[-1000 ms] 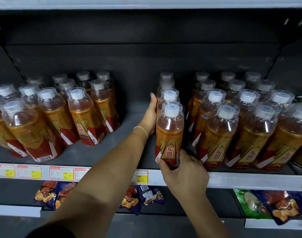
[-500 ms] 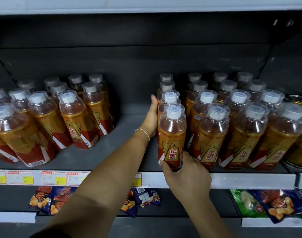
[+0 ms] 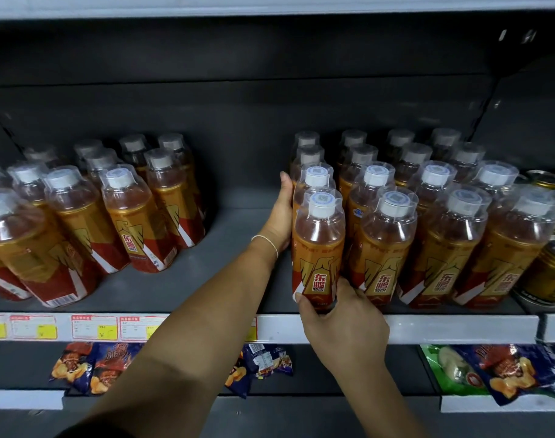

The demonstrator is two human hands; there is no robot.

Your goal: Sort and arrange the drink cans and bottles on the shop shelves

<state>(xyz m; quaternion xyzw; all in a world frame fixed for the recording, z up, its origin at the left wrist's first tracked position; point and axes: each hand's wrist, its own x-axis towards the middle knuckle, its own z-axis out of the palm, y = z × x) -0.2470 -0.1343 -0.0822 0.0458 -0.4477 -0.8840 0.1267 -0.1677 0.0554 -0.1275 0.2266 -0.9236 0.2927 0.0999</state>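
Observation:
Amber drink bottles with white caps and gold-red labels stand in two groups on the grey shelf (image 3: 238,248). My right hand (image 3: 339,324) grips the base of the front bottle (image 3: 318,245) of the right group's leftmost row, near the shelf's front edge. My left hand (image 3: 279,216) lies flat, fingers straight, against the left side of that same row, touching the second bottle (image 3: 314,181). The left group of bottles (image 3: 134,222) stands apart, across a bare gap.
Gold cans (image 3: 554,273) stand at the far right of the shelf. Price tags (image 3: 94,327) line the white shelf edge. Snack bags (image 3: 89,365) and more snack bags (image 3: 506,371) lie on the shelf below. A dark back panel closes the rear.
Both hands keep their hold on the leftmost row. The view has shifted slightly, so the bottle groups sit a little further left in the frame.

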